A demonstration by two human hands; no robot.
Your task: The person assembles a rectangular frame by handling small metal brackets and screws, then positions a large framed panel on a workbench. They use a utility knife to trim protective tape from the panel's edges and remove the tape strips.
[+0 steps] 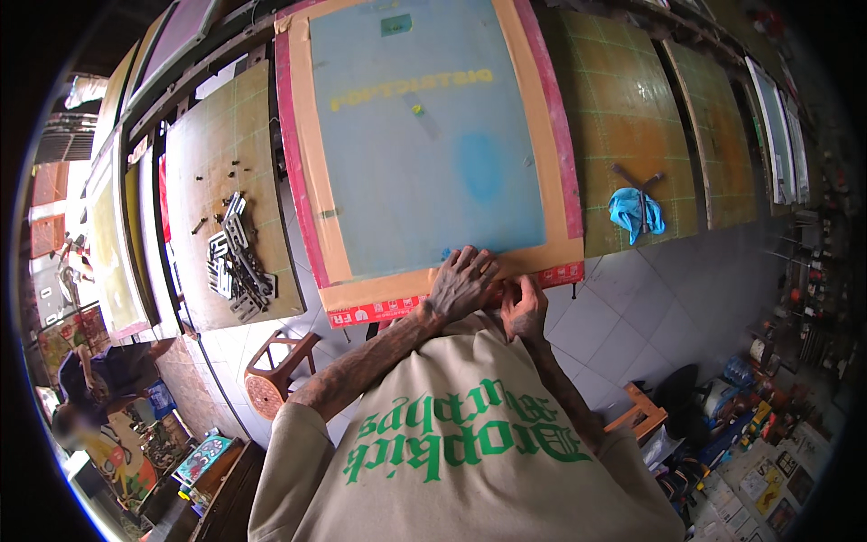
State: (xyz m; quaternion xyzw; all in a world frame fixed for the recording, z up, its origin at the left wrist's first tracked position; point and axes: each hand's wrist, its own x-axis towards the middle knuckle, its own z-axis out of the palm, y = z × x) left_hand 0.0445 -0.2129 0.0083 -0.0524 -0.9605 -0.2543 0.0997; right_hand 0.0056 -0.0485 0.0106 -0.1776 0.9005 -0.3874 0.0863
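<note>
The left hand (462, 282) is lying flat, fingers spread apart, on the near taped edge of the screen-printing frame (424, 135), likely pinning it steady on the table (632, 108). The right hand (524, 307), just beside it at 4 o'clock, is curling its fingers together at the red tape strip (388, 312) along that edge; whether they are pinching the tape I cannot tell. A blue rag (636, 213) is lying at 3 o'clock, metal brackets (237, 257) at 9 o'clock. The person's shirt is hiding the frame's lower rim.
</note>
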